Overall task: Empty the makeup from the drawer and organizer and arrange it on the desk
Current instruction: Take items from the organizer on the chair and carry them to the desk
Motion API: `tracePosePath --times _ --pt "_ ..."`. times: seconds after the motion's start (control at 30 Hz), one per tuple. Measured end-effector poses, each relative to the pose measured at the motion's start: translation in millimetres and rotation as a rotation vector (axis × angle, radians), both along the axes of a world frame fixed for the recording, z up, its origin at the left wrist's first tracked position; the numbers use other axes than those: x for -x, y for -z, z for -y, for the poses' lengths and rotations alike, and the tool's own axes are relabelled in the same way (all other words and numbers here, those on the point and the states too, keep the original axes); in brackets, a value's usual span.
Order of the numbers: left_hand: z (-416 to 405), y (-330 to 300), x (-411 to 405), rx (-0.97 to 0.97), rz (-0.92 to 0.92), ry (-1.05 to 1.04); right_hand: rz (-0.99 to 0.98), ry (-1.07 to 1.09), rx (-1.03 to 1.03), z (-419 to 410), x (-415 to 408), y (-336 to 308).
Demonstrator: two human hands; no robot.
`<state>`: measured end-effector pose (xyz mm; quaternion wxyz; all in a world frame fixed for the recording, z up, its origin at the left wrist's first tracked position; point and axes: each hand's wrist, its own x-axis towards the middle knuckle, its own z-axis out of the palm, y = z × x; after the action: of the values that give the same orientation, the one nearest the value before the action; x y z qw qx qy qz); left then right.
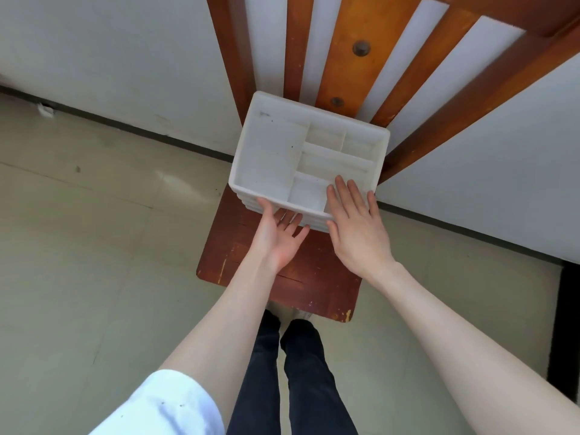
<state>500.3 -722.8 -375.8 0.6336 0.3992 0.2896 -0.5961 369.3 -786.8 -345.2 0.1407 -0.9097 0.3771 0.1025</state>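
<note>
The white organizer sits on the seat of a wooden chair, pushed back against the chair's slatted back. Its compartments, one large on the left and several small ones on the right, all look empty; no makeup shows in any of them, only a few dark specks on the plastic. So the emptying of the organizer appears to be done, judging by how it lies now.

The left hand is at the organizer's near wall, palm up, thumb against the rim and the fingers relaxed and reaching under the front edge; it touches the box but does not clasp it. The right hand lies flat with straight fingers over the near right corner, its fingertips resting over the small front compartment, gripping nothing.

Neither the desk nor the drawer nor any makeup is in view, so how the arranging stands cannot be told. Around the chair are a pale tiled floor and a white wall behind the organizer. Below the chair seat the person's dark trousers show.
</note>
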Motion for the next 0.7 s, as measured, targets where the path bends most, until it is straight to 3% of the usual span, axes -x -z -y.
tracePosePath --times 0.7 --pt "-91.8 1.4 25.7 -0.193 0.000 0.048 -0.046 -0.004 0.033 -2.3 1.8 2.1"
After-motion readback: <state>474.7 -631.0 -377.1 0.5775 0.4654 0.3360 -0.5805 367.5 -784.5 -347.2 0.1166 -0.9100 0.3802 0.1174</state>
